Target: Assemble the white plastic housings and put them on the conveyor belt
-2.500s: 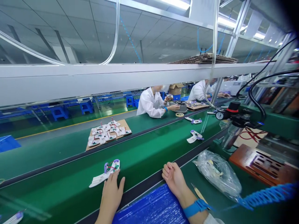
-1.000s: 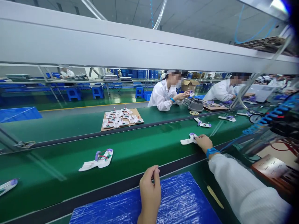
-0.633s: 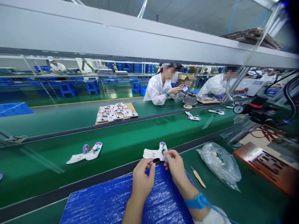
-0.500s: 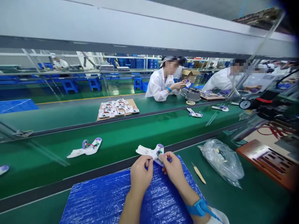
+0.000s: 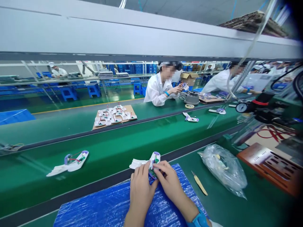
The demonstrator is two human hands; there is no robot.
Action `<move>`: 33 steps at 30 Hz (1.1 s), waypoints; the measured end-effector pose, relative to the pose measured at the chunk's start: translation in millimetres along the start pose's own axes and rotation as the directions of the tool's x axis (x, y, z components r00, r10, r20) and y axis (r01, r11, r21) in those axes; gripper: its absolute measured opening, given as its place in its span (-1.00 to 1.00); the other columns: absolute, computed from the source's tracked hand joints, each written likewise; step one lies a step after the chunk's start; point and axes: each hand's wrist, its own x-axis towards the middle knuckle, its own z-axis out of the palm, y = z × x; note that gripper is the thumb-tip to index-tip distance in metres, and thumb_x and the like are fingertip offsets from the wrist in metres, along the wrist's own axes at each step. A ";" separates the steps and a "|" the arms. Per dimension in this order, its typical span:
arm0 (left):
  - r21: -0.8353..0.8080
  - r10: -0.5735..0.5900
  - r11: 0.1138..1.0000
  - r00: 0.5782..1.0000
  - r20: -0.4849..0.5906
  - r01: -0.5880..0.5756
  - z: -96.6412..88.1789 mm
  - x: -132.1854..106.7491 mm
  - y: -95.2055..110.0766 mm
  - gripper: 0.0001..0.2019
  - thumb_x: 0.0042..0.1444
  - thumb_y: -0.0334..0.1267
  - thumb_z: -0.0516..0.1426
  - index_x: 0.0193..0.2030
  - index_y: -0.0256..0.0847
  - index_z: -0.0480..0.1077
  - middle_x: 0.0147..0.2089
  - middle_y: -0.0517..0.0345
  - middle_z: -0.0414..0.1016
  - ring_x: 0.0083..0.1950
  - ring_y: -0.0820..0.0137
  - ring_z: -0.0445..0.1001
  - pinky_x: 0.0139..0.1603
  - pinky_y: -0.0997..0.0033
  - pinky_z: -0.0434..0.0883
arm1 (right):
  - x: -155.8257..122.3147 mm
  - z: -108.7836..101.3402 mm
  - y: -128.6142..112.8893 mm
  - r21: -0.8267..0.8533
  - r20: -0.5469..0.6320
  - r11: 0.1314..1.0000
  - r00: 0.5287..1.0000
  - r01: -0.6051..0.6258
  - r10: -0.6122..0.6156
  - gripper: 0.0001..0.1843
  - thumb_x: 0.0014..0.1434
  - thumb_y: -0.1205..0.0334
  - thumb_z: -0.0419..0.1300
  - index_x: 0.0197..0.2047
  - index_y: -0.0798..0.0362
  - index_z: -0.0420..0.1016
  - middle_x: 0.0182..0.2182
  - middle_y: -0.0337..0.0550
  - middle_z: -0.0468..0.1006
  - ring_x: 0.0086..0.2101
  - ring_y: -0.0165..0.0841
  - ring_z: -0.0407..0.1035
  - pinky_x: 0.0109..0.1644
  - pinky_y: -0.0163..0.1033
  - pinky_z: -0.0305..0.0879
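Just past the far edge of the blue film-wrapped pad (image 5: 104, 205) is a white plastic housing half (image 5: 137, 163) with purple trim and a small green circuit board (image 5: 155, 161). My left hand (image 5: 141, 186) grips the housing's near side, its fingers laid over the white shell. The fingers of my right hand (image 5: 168, 179) are pinched together at the circuit board end, and its thumb and index finger touch the board area. Whether a small part or wire sits in that pinch is hidden. A blue wrist strap (image 5: 199, 219) circles my right wrist.
A similar housing (image 5: 73, 164) lies on the green conveyor belt (image 5: 113, 148). Right of the pad are a pointed tool with a pale handle (image 5: 200, 184), a clear plastic bag (image 5: 223, 168) and an orange-brown slotted plate (image 5: 272, 167). Across the belt, a co-worker (image 5: 159, 88) handles a similar part.
My left hand has shifted from a fingertip hold to fingers laid over the housing. My right fingers have closed in on the board. The housing on the belt appears farther left; the view has shifted.
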 end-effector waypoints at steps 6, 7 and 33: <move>-0.283 -0.045 0.958 0.999 0.017 0.048 4.0 -0.3 -7.2 -0.48 0.09 -0.22 0.15 0.20 -0.17 0.19 0.07 -0.04 0.44 0.08 0.16 0.41 0.06 0.11 0.34 | -1.2 0.8 -5.8 -0.003 0.022 1.000 0.999 0.027 -0.027 -0.75 0.27 0.15 0.11 -0.12 -0.09 0.62 -0.12 -0.03 0.47 -0.14 -0.17 0.40 -0.06 -0.11 0.34; -0.350 -0.075 0.933 0.997 0.030 0.081 2.6 0.2 -8.4 -0.46 0.08 -0.20 0.16 0.20 -0.18 0.16 0.06 -0.04 0.44 0.05 0.18 0.43 0.06 0.13 0.35 | -0.9 0.1 -6.5 0.007 0.027 0.999 0.999 0.031 -0.032 -0.74 0.29 0.15 0.09 -0.12 -0.08 0.61 -0.11 -0.03 0.47 -0.13 -0.17 0.40 -0.04 -0.10 0.34; -0.731 -0.382 0.617 0.923 0.046 0.292 -4.8 4.0 -3.6 -0.55 0.18 0.19 0.02 -0.10 -0.20 0.27 -0.30 0.11 0.49 -0.41 0.38 0.45 -0.36 0.41 0.38 | -11.6 -11.9 -22.9 -0.321 0.322 0.893 0.923 0.317 -0.211 -0.86 0.23 0.37 0.08 -0.21 -0.02 0.43 -0.27 -0.16 0.46 -0.26 -0.27 0.34 -0.23 -0.23 0.20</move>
